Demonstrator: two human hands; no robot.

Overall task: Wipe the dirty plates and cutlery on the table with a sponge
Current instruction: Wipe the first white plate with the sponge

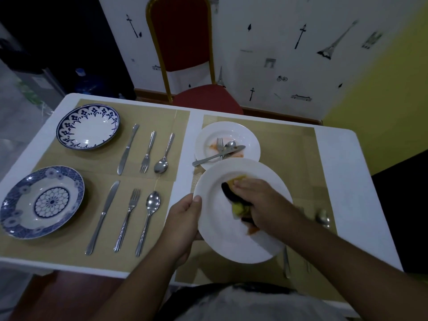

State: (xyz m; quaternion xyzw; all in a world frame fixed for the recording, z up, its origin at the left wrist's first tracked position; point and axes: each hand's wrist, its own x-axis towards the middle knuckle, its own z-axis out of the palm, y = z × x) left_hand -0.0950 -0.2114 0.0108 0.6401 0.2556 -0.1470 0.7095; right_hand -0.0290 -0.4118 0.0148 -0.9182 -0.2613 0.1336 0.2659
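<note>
White plate (240,237) is held up over the bench (347,172); the left hand (185,216) grasps its rim, and the right hand (257,200) has its fingers (245,185) clenched round a dark and yellow sponge (228,193), pressed on its face. Just behind lies a smeared plate (245,133) carrying knife (217,156), fork (220,143) and spoon (229,144). Two blue plates (88,126) and laid cutlery (127,218) sit left; the right arm half hides another spoon (323,217)

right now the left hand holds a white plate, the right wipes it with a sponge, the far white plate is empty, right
Not empty: in the head view the far plate holds a knife, fork and spoon, plus orange smears. The rest is right.
</note>
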